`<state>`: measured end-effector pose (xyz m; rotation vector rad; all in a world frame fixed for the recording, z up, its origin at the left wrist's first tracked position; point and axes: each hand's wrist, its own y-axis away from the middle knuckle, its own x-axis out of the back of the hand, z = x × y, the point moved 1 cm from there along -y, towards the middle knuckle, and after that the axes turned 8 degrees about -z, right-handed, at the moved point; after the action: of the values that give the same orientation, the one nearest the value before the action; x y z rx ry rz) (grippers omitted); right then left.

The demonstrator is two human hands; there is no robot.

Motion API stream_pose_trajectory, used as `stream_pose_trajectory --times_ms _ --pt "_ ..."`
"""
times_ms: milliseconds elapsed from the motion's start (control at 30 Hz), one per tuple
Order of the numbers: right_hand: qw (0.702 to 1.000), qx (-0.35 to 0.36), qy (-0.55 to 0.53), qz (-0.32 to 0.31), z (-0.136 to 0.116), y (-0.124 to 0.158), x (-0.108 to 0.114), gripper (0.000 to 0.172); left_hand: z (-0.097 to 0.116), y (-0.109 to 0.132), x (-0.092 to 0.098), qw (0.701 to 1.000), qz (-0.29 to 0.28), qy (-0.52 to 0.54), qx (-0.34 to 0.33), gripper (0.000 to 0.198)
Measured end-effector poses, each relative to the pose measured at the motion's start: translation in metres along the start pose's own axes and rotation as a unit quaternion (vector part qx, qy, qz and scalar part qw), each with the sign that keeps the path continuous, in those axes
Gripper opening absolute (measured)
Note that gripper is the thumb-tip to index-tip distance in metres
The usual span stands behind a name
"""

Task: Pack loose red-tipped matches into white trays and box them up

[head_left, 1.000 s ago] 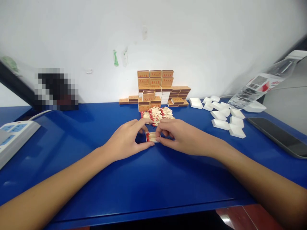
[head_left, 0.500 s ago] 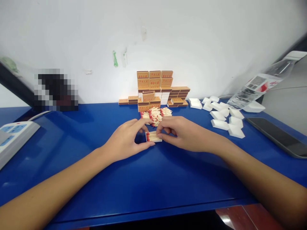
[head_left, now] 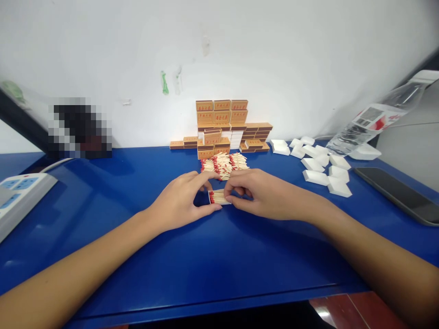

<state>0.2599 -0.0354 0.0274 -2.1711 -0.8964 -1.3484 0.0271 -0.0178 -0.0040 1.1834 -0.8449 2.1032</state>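
A small white matchbox tray (head_left: 222,203) lies on the blue table, filled with matches (head_left: 218,197) whose red heads point left. My left hand (head_left: 181,198) curves around the tray's left end, thumb along the near side and fingers at the far side, steadying it. At the tray's right end, my right hand (head_left: 255,192) has thumb and forefinger pinched together on the plain ends of the matches. Its other fingers are curled in. Just beyond both hands lies a heap of loose red-tipped matches (head_left: 222,163), partly hidden by my fingers.
Orange-brown matchboxes (head_left: 222,117) are stacked against the white wall. Several empty white trays (head_left: 313,165) lie scattered at the right, near a leaning plastic bottle (head_left: 373,119) and a dark phone (head_left: 398,194). A white power strip (head_left: 25,196) sits at the left edge.
My right thumb and forefinger have shifted very slightly down at the tray's right end. The left hand and the tray stay almost where they were.
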Motion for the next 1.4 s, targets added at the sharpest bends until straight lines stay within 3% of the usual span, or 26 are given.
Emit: stream_pose_trajectory --times_ms 167,267,333,433,633,800,1300,1400 --pt "0.997 -0.010 0.041 0.058 0.012 0.003 0.012 0.014 0.002 0.000 0.001 1.000 -0.004 0.003 -0.006 0.050" --pt "0.981 -0.093 0.097 0.139 0.031 0.007 0.029 0.013 0.004 0.001 0.001 1.000 0.018 0.014 -0.014 0.049" --pt "0.966 -0.154 0.134 0.156 0.042 0.009 0.037 0.011 0.004 0.001 -0.001 1.000 0.009 0.019 -0.012 0.049" --pt "0.962 -0.193 0.148 0.120 0.052 0.009 0.039 0.011 0.005 0.001 -0.003 1.000 -0.003 0.018 -0.009 0.048" --pt "0.972 -0.170 0.152 0.057 0.047 0.002 0.017 0.022 0.006 0.001 -0.002 1.000 -0.004 -0.004 -0.017 0.044" --pt "0.971 -0.182 0.154 0.032 0.045 0.000 0.007 0.016 0.005 0.000 -0.002 1.000 -0.011 -0.013 -0.016 0.045" --pt "0.982 -0.171 0.082 -0.015 0.055 0.005 0.021 0.005 0.007 0.000 0.000 1.000 -0.018 -0.004 -0.003 0.053" --pt "0.991 -0.119 0.057 0.006 0.044 0.004 0.022 0.004 0.006 0.000 -0.001 1.000 -0.019 -0.003 -0.003 0.056"
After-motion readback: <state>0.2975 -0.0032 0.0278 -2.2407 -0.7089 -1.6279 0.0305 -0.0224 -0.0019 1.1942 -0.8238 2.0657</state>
